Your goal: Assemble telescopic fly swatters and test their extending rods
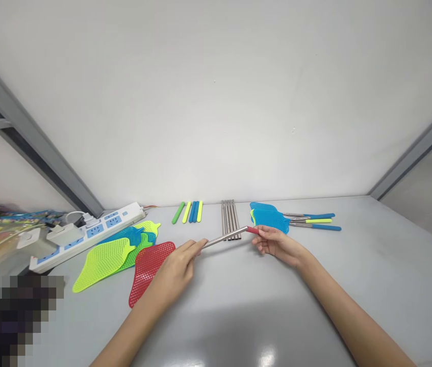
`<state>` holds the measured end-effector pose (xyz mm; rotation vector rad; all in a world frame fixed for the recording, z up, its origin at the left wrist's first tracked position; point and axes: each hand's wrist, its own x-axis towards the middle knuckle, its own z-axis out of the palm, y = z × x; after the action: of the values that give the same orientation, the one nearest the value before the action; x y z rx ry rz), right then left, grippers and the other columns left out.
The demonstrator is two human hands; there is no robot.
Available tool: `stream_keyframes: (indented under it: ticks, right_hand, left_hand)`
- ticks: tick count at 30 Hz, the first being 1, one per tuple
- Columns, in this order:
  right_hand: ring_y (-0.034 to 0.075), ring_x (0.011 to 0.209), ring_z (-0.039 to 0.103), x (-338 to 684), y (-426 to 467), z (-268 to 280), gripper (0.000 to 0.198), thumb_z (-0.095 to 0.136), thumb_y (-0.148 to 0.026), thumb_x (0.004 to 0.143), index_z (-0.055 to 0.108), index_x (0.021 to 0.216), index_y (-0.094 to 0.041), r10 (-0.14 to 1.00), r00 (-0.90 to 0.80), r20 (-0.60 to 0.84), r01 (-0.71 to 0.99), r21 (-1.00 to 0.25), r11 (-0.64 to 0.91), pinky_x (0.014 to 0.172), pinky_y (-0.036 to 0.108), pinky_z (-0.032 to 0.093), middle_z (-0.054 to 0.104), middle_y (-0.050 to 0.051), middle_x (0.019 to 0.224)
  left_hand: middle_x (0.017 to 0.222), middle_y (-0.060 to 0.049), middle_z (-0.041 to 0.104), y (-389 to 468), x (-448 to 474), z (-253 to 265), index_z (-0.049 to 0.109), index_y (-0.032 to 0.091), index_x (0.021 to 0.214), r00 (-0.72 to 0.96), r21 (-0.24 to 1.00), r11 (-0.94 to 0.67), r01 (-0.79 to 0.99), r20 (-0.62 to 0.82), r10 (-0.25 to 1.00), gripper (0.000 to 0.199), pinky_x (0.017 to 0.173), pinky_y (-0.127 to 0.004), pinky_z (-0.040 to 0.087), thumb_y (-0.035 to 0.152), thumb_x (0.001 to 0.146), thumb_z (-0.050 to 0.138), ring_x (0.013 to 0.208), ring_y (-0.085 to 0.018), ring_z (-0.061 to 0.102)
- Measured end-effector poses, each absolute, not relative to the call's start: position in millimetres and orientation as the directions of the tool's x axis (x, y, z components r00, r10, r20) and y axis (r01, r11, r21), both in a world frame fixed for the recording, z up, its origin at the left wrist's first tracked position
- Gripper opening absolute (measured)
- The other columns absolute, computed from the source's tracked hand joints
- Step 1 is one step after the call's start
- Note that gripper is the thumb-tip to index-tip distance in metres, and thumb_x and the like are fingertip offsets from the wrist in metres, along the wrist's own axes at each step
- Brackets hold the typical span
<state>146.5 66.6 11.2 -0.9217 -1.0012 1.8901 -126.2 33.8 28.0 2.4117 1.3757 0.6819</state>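
My left hand (183, 262) is closed around one end of a metal rod (226, 236), which slants up to the right above the table. A red handle (253, 230) meets the rod's far end, and my right hand (277, 243) pinches that handle between thumb and fingers. Whether the rod sits inside the handle, I cannot tell. Partly behind my left wrist lies a red fly swatter head (149, 267). Just behind the held rod, several more metal rods (231, 216) lie side by side.
Yellow-green swatter heads (104, 257) overlap blue and green ones at the left. A power strip (93, 232) with plugged-in adapters stands behind them. Loose coloured handles (192, 211) line the back. Blue-headed fly swatters (273, 216) with handles lie at right. A wall (219, 112) bounds the table (372, 285).
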Motion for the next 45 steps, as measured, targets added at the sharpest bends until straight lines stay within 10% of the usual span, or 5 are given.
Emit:
stream_keyframes:
  ticks: [18,37,45]
  right_hand:
    - [0.013,0.069,0.056,144,72,5,0.024,0.053,-0.039,0.071,0.051,0.088,-0.023,0.983,-0.153,-0.105,-0.264,-0.954,-0.143,0.052,0.023,0.042,0.055,0.002,0.086]
    - [0.016,0.077,0.055,121,52,9,0.033,0.045,-0.038,0.075,0.059,0.097,-0.018,0.923,-0.368,-0.111,-0.186,-0.964,-0.190,0.060,0.026,0.044,0.055,0.010,0.107]
    - [0.016,0.086,0.053,127,61,10,0.042,0.053,-0.036,0.069,0.048,0.110,-0.028,0.998,0.034,-0.045,-0.318,-0.947,-0.032,0.058,0.022,0.046,0.052,0.003,0.105]
  left_hand:
    - [0.084,-0.004,0.051,37,-127,19,0.044,0.022,0.114,0.429,0.401,-0.458,0.793,0.166,0.888,0.049,0.070,-0.025,0.039,0.001,0.073,0.027,0.078,-0.014,0.050]
    - [0.082,-0.005,0.053,32,-111,8,0.045,0.018,0.112,0.482,0.343,-0.571,0.746,0.313,0.818,0.032,0.071,-0.026,0.038,0.018,0.084,0.029,0.079,-0.014,0.049]
    - [0.081,-0.004,0.052,33,-108,6,0.045,0.020,0.113,0.467,0.331,-0.569,0.753,0.340,0.816,0.033,0.069,-0.027,0.039,0.019,0.084,0.030,0.077,-0.014,0.049]
